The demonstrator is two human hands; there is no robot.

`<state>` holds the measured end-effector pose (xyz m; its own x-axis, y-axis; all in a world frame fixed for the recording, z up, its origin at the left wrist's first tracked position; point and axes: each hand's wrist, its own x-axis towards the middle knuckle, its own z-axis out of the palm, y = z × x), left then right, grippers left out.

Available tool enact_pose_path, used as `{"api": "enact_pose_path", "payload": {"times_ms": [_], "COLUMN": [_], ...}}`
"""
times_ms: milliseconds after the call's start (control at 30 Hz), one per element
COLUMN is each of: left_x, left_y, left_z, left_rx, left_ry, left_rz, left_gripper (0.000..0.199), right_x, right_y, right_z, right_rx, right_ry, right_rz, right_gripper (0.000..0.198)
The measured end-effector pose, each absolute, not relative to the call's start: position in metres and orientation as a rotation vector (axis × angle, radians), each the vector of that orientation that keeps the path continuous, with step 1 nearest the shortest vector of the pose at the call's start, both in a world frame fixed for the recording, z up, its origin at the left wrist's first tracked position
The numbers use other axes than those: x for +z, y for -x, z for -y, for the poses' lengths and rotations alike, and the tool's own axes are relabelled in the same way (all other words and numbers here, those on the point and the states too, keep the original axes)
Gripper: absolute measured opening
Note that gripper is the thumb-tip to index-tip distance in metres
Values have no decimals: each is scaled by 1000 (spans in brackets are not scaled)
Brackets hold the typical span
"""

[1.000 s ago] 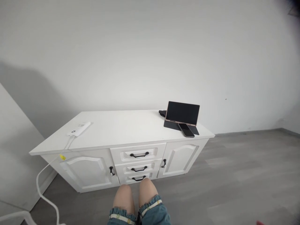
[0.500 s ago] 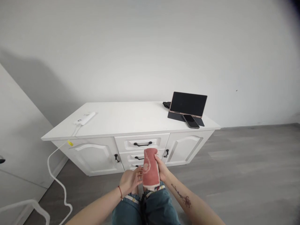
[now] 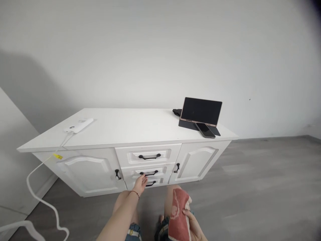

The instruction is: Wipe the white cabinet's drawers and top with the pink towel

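reaching down to the middle drawer of a white, panelled cabinet, the left hand has its fingertips at the left end of a black, curved handle; i cannot tell whether the fingers close around it or only touch it. the drawer front looks flush with those above and below. a thin, dark red bracelet circles the left wrist.

low in the view, the right hand is clamped on a soft, pinkish-red cloth with a cream edge and a pale pattern, its thumb pressed on the front. the cloth is in front of the right leg, well apart from the left hand and the drawers. blue, frilled shorts with a pale trim show below.

on the right end of the cabinet top, a black-screened tablet with a rose-gold edge stands tilted on a dark, flat cover. a dark, slim phone lies partly on that cover, and a crumpled black item is half hidden behind the tablet. on the left end lies a slim white device, with a white cable bearing a yellow tag hanging over the front edge.
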<state>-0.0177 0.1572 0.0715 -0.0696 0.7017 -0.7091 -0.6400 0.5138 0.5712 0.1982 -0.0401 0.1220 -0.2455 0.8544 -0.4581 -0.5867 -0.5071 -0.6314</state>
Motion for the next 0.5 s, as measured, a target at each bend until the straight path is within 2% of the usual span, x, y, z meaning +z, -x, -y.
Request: {"api": "enact_pose_path", "payload": {"times_ms": [67, 267, 500], "left_x": [67, 63, 52], "left_y": [12, -4, -2], "left_z": [-161, -158, -99], "left_rx": [1125, 1178, 1191], "left_ry": [-30, 25, 6], "left_rz": [-1209, -1224, -1233], "left_gripper": [5, 18, 27], "right_x": [119, 120, 125], "right_y": [-203, -210, -235], "right_z": [42, 54, 65], "right_rx": [1983, 2132, 1959], "right_ry": [907, 720, 837], "right_rz": [268, 199, 220], "right_gripper": [34, 36, 29]}}
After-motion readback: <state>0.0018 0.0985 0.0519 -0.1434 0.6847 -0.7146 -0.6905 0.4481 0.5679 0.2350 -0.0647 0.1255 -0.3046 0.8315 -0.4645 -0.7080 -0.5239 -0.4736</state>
